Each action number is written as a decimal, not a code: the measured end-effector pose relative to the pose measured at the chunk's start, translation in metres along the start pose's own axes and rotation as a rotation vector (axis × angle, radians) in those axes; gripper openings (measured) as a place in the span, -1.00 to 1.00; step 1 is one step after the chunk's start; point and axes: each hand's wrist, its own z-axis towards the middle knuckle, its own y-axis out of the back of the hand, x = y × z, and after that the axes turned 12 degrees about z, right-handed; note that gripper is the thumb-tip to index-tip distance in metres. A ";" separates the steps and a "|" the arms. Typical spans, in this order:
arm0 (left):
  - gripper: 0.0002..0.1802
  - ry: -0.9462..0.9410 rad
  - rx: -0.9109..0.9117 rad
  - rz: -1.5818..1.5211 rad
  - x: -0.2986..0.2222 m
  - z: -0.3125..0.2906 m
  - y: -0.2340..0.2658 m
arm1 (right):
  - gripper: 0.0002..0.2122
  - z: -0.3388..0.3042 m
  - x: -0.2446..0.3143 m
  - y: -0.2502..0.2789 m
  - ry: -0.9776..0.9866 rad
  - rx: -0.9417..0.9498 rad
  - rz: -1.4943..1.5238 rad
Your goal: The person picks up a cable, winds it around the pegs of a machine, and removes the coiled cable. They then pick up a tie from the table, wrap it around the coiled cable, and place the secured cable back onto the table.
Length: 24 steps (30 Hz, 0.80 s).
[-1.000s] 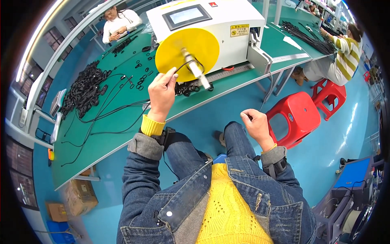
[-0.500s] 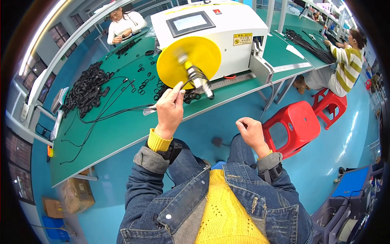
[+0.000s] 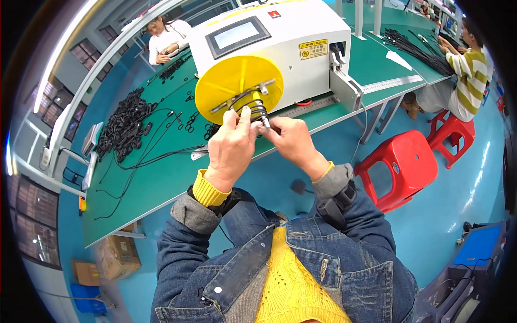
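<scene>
A black cable (image 3: 257, 110) is wound in several loops around the prongs in front of the yellow disc (image 3: 215, 91) of a white winding machine (image 3: 293, 59). My left hand (image 3: 231, 148) is closed with its fingertips on the left side of these loops. From the right, my right hand (image 3: 296, 142) meets it at the outer end of a metal prong (image 3: 266, 123), thumb and fingers pinched together there. The two hands nearly touch. What lies between the right fingertips is mostly hidden; cable and prong end are beside them.
A green table (image 3: 129, 188) carries a heap of black coiled cables (image 3: 124, 121), loose cables and small black rings. Red stools (image 3: 404, 167) stand at the right. One person (image 3: 164, 40) sits across the table, another (image 3: 468, 70) at the right beside long black cables.
My right hand has risen from above my lap to the prong end. The spinning disc and prongs look slower, and my left hand has moved onto the cable loops.
</scene>
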 end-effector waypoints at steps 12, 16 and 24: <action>-0.44 -0.023 0.267 -0.136 0.028 0.004 -0.008 | -0.33 0.029 -0.035 -0.004 0.078 -0.049 0.165; -0.42 0.048 0.351 -0.339 0.031 0.000 -0.010 | -0.27 0.033 -0.038 -0.006 0.141 0.039 0.266; -0.62 0.015 0.348 -0.372 0.030 0.011 -0.007 | -0.45 0.007 -0.028 -0.026 0.059 -0.016 0.302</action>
